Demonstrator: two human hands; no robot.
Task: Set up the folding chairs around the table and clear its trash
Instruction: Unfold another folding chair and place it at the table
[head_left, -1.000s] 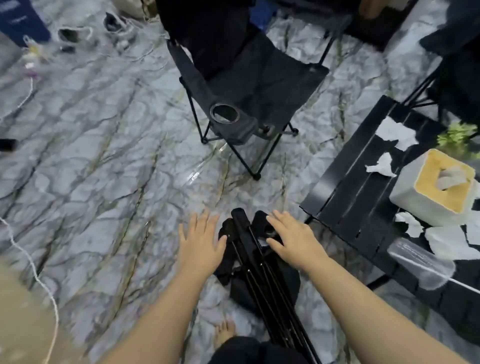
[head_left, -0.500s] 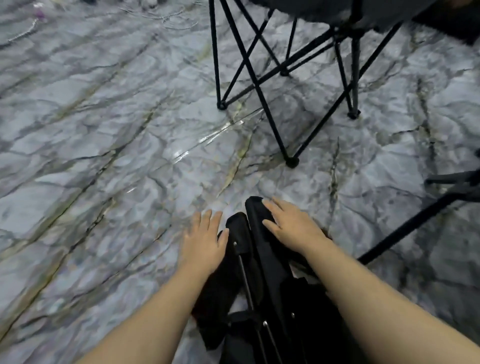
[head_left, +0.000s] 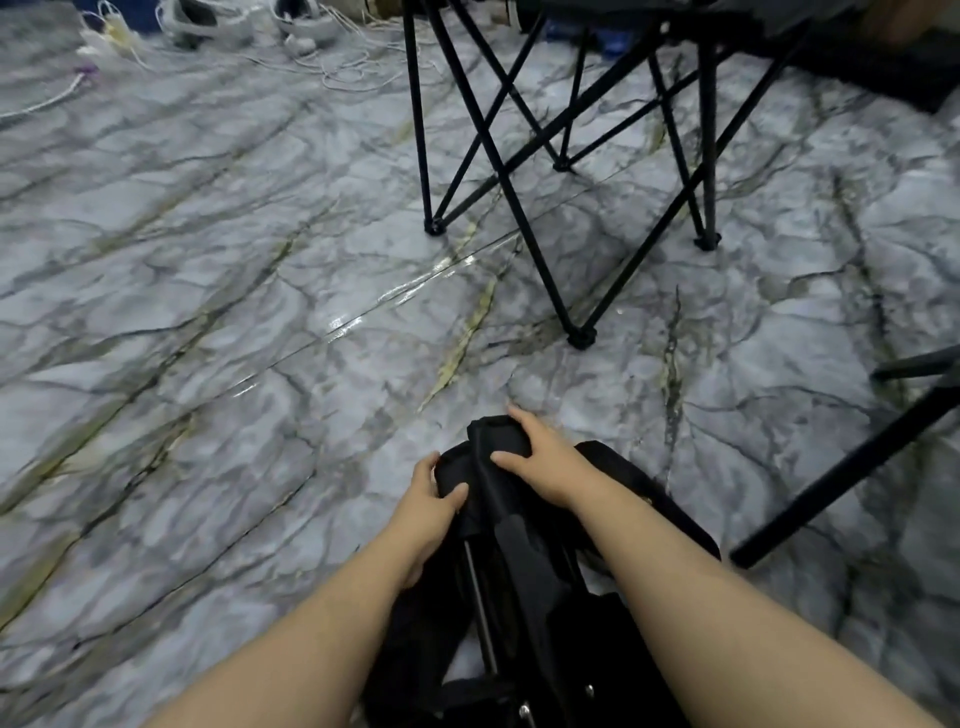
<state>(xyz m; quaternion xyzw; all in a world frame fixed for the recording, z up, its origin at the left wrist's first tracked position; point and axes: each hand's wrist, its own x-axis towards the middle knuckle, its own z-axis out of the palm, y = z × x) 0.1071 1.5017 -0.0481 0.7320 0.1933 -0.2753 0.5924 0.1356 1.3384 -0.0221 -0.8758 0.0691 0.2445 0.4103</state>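
Observation:
A folded black chair (head_left: 511, 566) stands on the marble floor right in front of me, its fabric top at the centre bottom of the head view. My left hand (head_left: 431, 501) grips the left fabric-covered post of its top. My right hand (head_left: 540, 457) is clamped over the right post. The chair's metal rods run down between my forearms. An opened black folding chair (head_left: 571, 171) stands farther off, only its crossed legs showing. The table top and its trash are out of view.
A black table leg (head_left: 852, 462) slants in from the right edge. White cables (head_left: 337, 67) and small devices (head_left: 192, 21) lie on the floor at the far left. Grey marble floor (head_left: 234, 338) stretches to the left and middle.
The view has dropped low toward the floor, so the table top has left the frame. Both hands went from resting flat on the folded chair's top to gripping its two posts.

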